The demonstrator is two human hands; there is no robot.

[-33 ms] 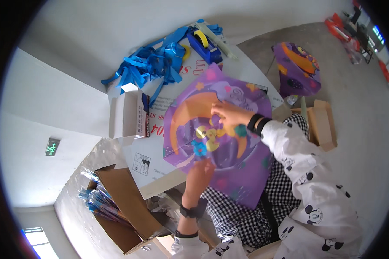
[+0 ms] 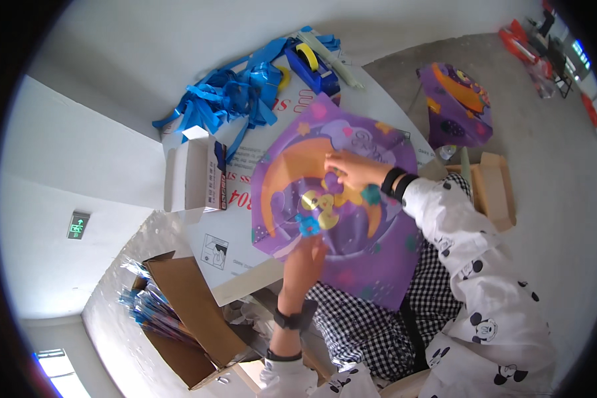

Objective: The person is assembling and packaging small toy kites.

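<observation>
A purple printed sheet (image 2: 368, 272) lies across the table's near edge and over my lap, with an orange crescent moon and a yellow animal on it. My right hand (image 2: 351, 170) is over its upper middle, fingers curled in and pressed together; what they hold is hidden. Lower on the sheet is my left hand (image 2: 306, 257), slightly blurred, its fingertips drawn together just below a small blue flower-like shape (image 2: 308, 225). Whether that shape is printed or a loose piece, I cannot tell.
On the table's far side lie tangled blue strips (image 2: 229, 96) and a blue tape dispenser (image 2: 315, 74) with yellow tape. A small open carton (image 2: 192, 172) stands left. Cardboard boxes (image 2: 192, 312) (image 2: 497, 189) flank me. A similar purple sheet (image 2: 458, 109) is at the far right.
My left hand has shifted slightly up the sheet, closer to the blue shape. The sheet's near part has risen a little, and my right hand has barely moved.
</observation>
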